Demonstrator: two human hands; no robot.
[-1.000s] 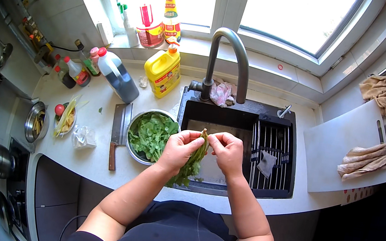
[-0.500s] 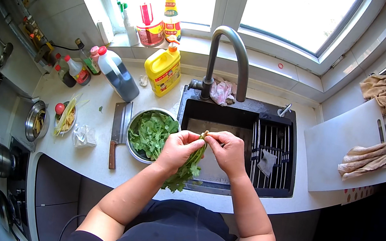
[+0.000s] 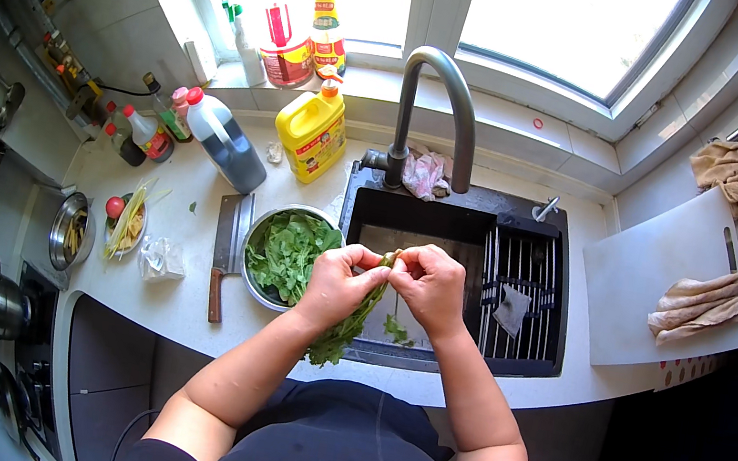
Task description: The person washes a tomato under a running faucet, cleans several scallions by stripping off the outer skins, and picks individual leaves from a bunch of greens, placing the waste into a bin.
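My left hand (image 3: 331,287) is closed round a bunch of leafy greens (image 3: 336,339), its leaves hanging down past the wrist over the sink's front left corner. At the root end, my right hand (image 3: 430,287) pinches with thumb and fingers, touching the left fingertips. From between the hands a single thin sprig (image 3: 397,331) dangles over the black sink (image 3: 397,359). Left of my left hand stands a metal bowl (image 3: 263,297) filled with loose green leaves (image 3: 290,252). The pinched stem ends are partly hidden by my fingers.
A cleaver (image 3: 233,233) lies left of the bowl. Behind are a yellow jug (image 3: 311,136) and a white-handled bottle of dark liquid (image 3: 232,151). The faucet (image 3: 407,111) arches over the sink; a rack (image 3: 529,285) covers its right side. A white cutting board (image 3: 633,272) leans at right.
A sprig now hangs apart from the bunch beneath my right hand. The bunch has swung slightly left, and my right hand has turned inward a little.
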